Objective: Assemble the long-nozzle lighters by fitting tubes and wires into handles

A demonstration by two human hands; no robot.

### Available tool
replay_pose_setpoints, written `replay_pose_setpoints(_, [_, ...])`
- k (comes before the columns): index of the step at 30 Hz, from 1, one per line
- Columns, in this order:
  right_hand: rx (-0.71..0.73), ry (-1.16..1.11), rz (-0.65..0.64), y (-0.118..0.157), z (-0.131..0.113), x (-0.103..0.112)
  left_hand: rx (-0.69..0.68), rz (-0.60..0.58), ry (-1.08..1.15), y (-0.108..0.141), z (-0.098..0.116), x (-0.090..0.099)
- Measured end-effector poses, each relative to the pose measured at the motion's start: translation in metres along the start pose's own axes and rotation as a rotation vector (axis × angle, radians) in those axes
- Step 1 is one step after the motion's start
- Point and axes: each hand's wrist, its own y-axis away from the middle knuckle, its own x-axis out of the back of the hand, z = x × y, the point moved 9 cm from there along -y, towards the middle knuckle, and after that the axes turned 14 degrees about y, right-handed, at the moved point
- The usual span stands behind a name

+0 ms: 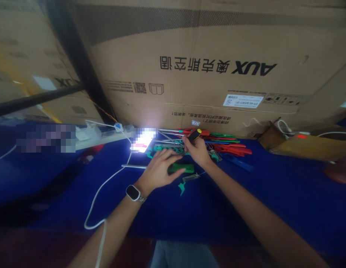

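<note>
My right hand (pixel 197 149) is closed on a screwdriver (pixel 194 136) with a black and yellow handle, its tip hidden among small parts. My left hand (pixel 160 169), with a watch (pixel 133 192) at the wrist, hovers over or rests on a green handle (pixel 186 168), thumb and fingers apart. A metal rod (pixel 134 166) shows left of that hand; whether it joins the handle is hidden. Just nearer lie a small metal piece (pixel 191 177) and a teal hook-shaped piece (pixel 181 188). More teal pieces (pixel 157 149) are heaped beyond my left fingers.
Red handles (pixel 237 149) and several metal rods lie at the back of the blue table (pixel 217 212). A bright phone screen (pixel 145 141) stands at left-centre. A white cable (pixel 95 201) crosses the left side. Large cartons (pixel 189 33) wall the back; a small cardboard box (pixel 312 147) stands right.
</note>
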Motion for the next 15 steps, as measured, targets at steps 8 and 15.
replay_pose_setpoints(8, [-0.011, -0.009, -0.057, 0.003, 0.004, -0.017, 0.266, 0.344, -0.067, 0.008, -0.050, 0.048])
replay_pose_setpoints(15, [-0.125, -0.207, 0.048, 0.006, 0.008, 0.000, 0.158, 0.258, 0.104, 0.004, -0.040, 0.032])
